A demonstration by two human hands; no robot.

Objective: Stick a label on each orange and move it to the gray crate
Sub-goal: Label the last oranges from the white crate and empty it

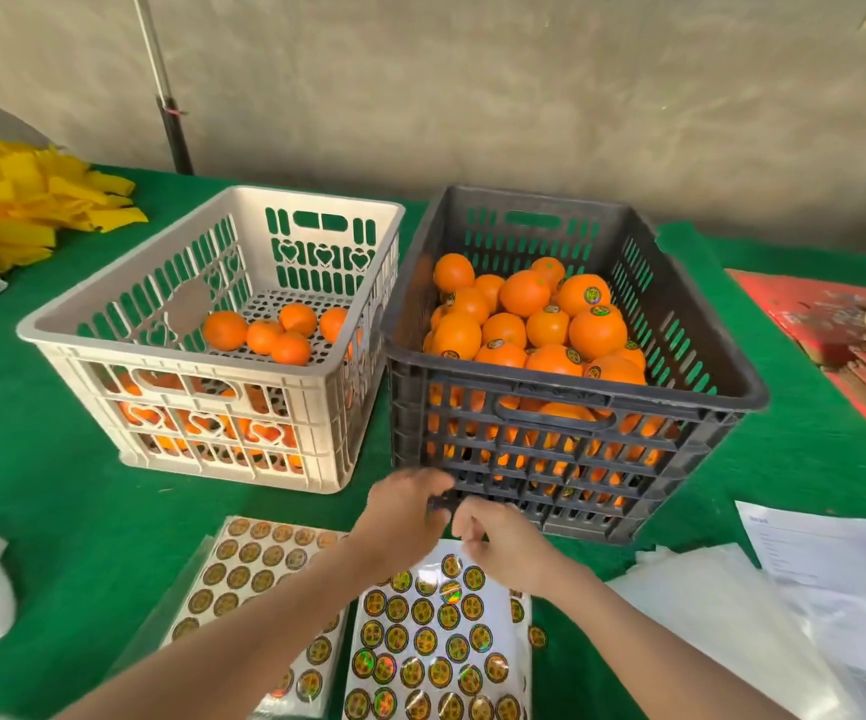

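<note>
Head view: the left hand and right hand meet above the label sheet, fingers curled; blur hides whether they pinch anything. Labelled oranges fill the gray crate. Other oranges lie in the beige crate.

Two arms show, each bare from where it enters at the near edge of the table to the fingertips. The left forearm is the longer in view, broad low down and narrowing to the wrist. The right forearm narrows the same way. The left hand is smeared at the fingers, so nothing finer can be made out. The right hand is sharper, its knuckles and finger creases plain.
</note>
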